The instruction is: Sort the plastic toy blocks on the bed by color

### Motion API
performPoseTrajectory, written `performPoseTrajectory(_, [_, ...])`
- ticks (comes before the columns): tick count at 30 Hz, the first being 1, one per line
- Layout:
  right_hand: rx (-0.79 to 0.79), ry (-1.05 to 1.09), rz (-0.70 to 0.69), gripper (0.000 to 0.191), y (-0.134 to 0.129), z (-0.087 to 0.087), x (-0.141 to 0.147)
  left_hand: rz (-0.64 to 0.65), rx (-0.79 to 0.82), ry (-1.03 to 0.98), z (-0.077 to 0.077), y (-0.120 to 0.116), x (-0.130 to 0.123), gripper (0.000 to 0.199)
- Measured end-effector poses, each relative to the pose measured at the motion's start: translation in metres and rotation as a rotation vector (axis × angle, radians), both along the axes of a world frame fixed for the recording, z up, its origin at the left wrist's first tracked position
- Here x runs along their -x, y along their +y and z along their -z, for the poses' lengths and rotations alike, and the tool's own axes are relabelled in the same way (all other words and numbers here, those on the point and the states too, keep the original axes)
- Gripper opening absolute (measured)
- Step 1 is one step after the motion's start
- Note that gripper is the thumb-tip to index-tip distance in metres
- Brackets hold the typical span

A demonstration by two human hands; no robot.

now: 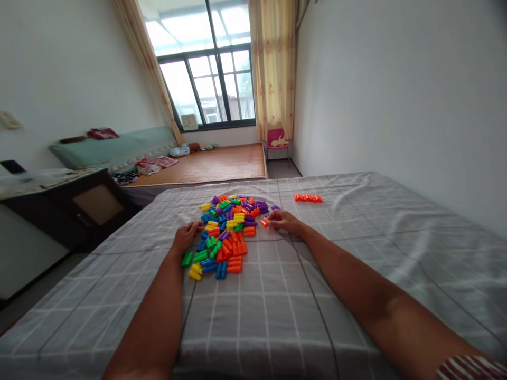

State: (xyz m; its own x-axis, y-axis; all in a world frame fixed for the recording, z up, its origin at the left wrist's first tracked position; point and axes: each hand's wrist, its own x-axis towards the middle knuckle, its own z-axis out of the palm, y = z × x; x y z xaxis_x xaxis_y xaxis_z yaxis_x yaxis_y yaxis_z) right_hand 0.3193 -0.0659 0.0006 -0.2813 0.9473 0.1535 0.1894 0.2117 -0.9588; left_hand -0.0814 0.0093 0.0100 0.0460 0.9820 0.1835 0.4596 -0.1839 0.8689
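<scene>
A heap of small plastic blocks (232, 224) in orange, blue, green, yellow and purple lies on the grey checked cloth, each shaped like joined tubes. My right hand (285, 221), just right of the heap, pinches an orange block (264, 222) between thumb and fingers. At the heap's left edge rests my left hand (189, 235), its fingers loosely bent and fingertips beside the blocks, with no held block visible. A short row of orange blocks (308, 198) sits farther back on the right. Near my right fingertips is a purple block (274, 208), partly hidden.
The checked cloth (356, 243) covers a wide, slightly wrinkled surface. A white wall (396, 105) borders it on the right. Beyond its far edge are a low bed (222, 162) and a pink chair (276, 138). A dark cabinet (79, 211) stands at the left.
</scene>
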Motion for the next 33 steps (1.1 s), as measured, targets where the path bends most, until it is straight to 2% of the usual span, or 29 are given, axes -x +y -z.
performPoseTrajectory(3, [0.018, 0.063, 0.033, 0.046, 0.004, -0.003, -0.006, 0.012, 0.008, -0.006, 0.001, 0.002, 0.001, 0.057])
performPoseTrajectory(5, [-0.012, 0.08, 0.126, 0.045, 0.01, -0.01, -0.02, 0.018, 0.011, -0.017, 0.002, 0.003, 0.002, 0.057])
performPoseTrajectory(6, [-0.041, 0.075, 0.223, 0.046, 0.015, -0.015, -0.031, 0.02, 0.013, -0.024, 0.003, 0.004, 0.002, 0.057])
performPoseTrajectory(8, [-0.124, -0.002, 0.503, 0.047, 0.029, -0.025, -0.058, 0.026, 0.02, -0.035, 0.004, 0.006, 0.002, 0.058])
performPoseTrajectory(10, [-0.175, -0.201, 0.756, 0.046, 0.045, -0.033, -0.086, 0.031, 0.027, -0.039, 0.005, 0.008, 0.002, 0.06])
performPoseTrajectory(12, [-0.156, -0.484, 0.84, 0.042, 0.061, -0.034, -0.106, 0.031, 0.033, -0.036, 0.005, 0.009, 0.001, 0.062])
performPoseTrajectory(16, [-0.102, -0.938, 0.763, 0.042, 0.085, -0.018, -0.11, 0.037, 0.043, -0.032, 0.003, 0.007, 0.001, 0.065])
performPoseTrajectory(20, [-0.113, -1.108, 0.7, 0.045, 0.093, 0.0, -0.1, 0.043, 0.032, -0.04, 0.004, 0.006, 0.001, 0.064])
performPoseTrajectory(23, [-0.06, -1.123, 0.684, 0.048, 0.091, 0.0, -0.103, 0.038, 0.033, -0.029, 0.005, 0.008, 0.002, 0.066])
performPoseTrajectory(26, [-0.025, -1.108, 0.68, 0.05, 0.085, -0.011, -0.106, 0.04, 0.042, -0.015, 0.004, 0.009, 0.001, 0.067])
performPoseTrajectory(29, [-0.17, -1.038, 0.699, 0.048, 0.078, -0.023, -0.092, 0.044, 0.048, -0.018, 0.002, 0.008, 0.0, 0.065])
performPoseTrajectory(31, [-0.317, -0.964, 0.58, 0.04, 0.074, -0.028, -0.068, 0.048, 0.047, -0.034, 0.002, 0.007, -0.001, 0.064])
performPoseTrajectory(33, [-0.43, -0.888, 0.384, 0.032, 0.069, -0.027, -0.035, 0.055, 0.047, -0.048, 0.004, 0.007, -0.001, 0.061])
